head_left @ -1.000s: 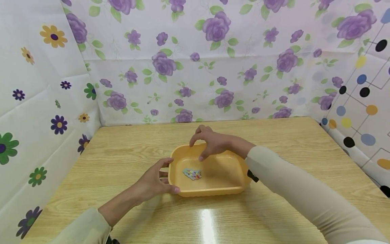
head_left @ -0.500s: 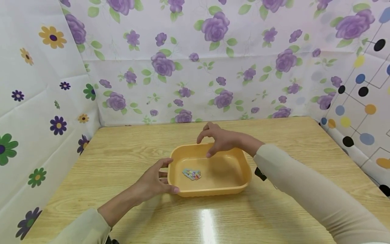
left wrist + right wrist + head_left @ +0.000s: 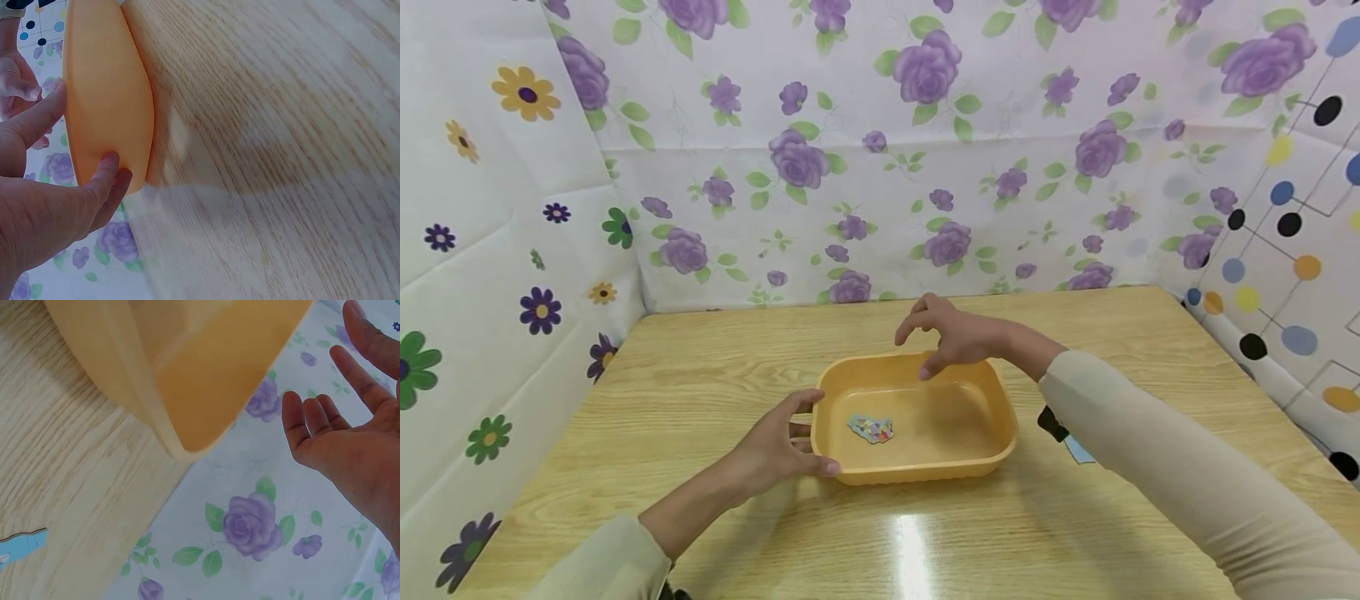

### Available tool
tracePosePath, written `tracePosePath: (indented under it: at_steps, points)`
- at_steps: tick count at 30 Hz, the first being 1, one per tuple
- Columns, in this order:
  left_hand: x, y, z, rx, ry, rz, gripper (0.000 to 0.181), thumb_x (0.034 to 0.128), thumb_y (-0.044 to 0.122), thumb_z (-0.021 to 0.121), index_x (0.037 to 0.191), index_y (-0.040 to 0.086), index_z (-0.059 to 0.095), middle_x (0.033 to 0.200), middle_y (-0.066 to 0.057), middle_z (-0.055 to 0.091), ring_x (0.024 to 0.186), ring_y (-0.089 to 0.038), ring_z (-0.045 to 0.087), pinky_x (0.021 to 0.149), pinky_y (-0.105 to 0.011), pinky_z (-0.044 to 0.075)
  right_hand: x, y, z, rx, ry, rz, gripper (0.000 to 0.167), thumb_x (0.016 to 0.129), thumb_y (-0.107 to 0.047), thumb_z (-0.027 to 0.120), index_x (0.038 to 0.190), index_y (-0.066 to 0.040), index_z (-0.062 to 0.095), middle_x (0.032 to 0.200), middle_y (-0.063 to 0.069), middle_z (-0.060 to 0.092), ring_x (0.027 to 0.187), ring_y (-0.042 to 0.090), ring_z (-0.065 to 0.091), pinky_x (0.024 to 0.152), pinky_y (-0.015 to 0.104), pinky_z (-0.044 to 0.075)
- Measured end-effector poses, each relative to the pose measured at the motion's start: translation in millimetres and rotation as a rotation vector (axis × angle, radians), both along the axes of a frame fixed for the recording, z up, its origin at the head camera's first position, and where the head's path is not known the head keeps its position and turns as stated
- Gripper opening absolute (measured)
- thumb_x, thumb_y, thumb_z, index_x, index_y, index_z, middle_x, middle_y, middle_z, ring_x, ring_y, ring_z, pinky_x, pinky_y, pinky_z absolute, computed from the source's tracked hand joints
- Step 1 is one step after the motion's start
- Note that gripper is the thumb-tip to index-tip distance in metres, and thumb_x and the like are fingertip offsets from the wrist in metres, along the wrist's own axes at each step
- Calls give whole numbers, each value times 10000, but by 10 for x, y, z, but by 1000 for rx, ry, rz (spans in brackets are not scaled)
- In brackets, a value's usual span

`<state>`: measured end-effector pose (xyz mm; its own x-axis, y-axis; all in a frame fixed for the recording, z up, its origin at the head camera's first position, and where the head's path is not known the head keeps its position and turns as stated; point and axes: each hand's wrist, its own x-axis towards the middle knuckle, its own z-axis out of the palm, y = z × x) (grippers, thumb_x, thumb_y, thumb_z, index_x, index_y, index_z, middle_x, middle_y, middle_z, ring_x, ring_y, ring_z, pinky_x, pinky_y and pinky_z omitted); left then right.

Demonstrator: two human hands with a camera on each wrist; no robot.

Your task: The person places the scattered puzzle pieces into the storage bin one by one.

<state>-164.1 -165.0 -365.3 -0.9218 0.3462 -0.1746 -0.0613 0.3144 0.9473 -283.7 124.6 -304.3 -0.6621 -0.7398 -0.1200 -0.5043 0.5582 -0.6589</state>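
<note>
A yellow-orange plastic basin (image 3: pixel 925 475) stands on the wooden table. My left hand (image 3: pixel 775 446) holds its left end, thumb at the near corner of the rim and fingers against the outer wall; the left wrist view shows fingertips touching that wall. Inside the basin, toward the left, lies a small flat, irregular piece (image 3: pixel 872 429) with a multicoloured pattern. Over the far rim hovers my right hand (image 3: pixel 958 335), fingers spread and loosely bent, holding nothing. A light blue flat piece (image 3: pixel 1080 450) lies right of the basin, partly hidden by the right forearm.
The wooden table (image 3: pixel 737 350) extends around the basin. Behind it stands a sheet with purple roses (image 3: pixel 850 167). Flower-printed sheeting (image 3: pixel 475 333) closes off the left side, and dotted sheeting (image 3: pixel 1300 275) the right.
My right hand has moved right and slightly away along the basin's far rim. The blue piece has come into sight beside the right forearm. My left hand and the basin stay put.
</note>
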Motion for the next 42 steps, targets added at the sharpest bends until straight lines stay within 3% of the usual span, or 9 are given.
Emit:
tracePosePath:
  at_steps: [4,19,42]
  points:
    - [2,-2,0,-2,0,2,1027,675,78,873,1485,31,244,1456,-217,289,1180,-423,533,846,-355,574,-16,63,3,-8,-5,-11,443,832,-157,771,1237,-133,594,1317,130,284,1239,348,280,892,427,442]
    - [11,14,16,-8,3,3,1028,674,63,873,1483,19,241,1445,-228,297,1175,-429,534,843,-352,575,-14,348,40,-24,-6,-73,444,838,-124,763,1246,-122,589,1311,135,290,1228,362,282,934,475,452]
    - [12,21,31,-13,-4,1,1027,676,75,871,1481,25,236,1438,-217,297,1175,-421,534,842,-355,576,11,783,-58,-54,-33,-128,420,864,-125,735,1255,-96,582,1318,164,276,1156,336,281,909,497,448]
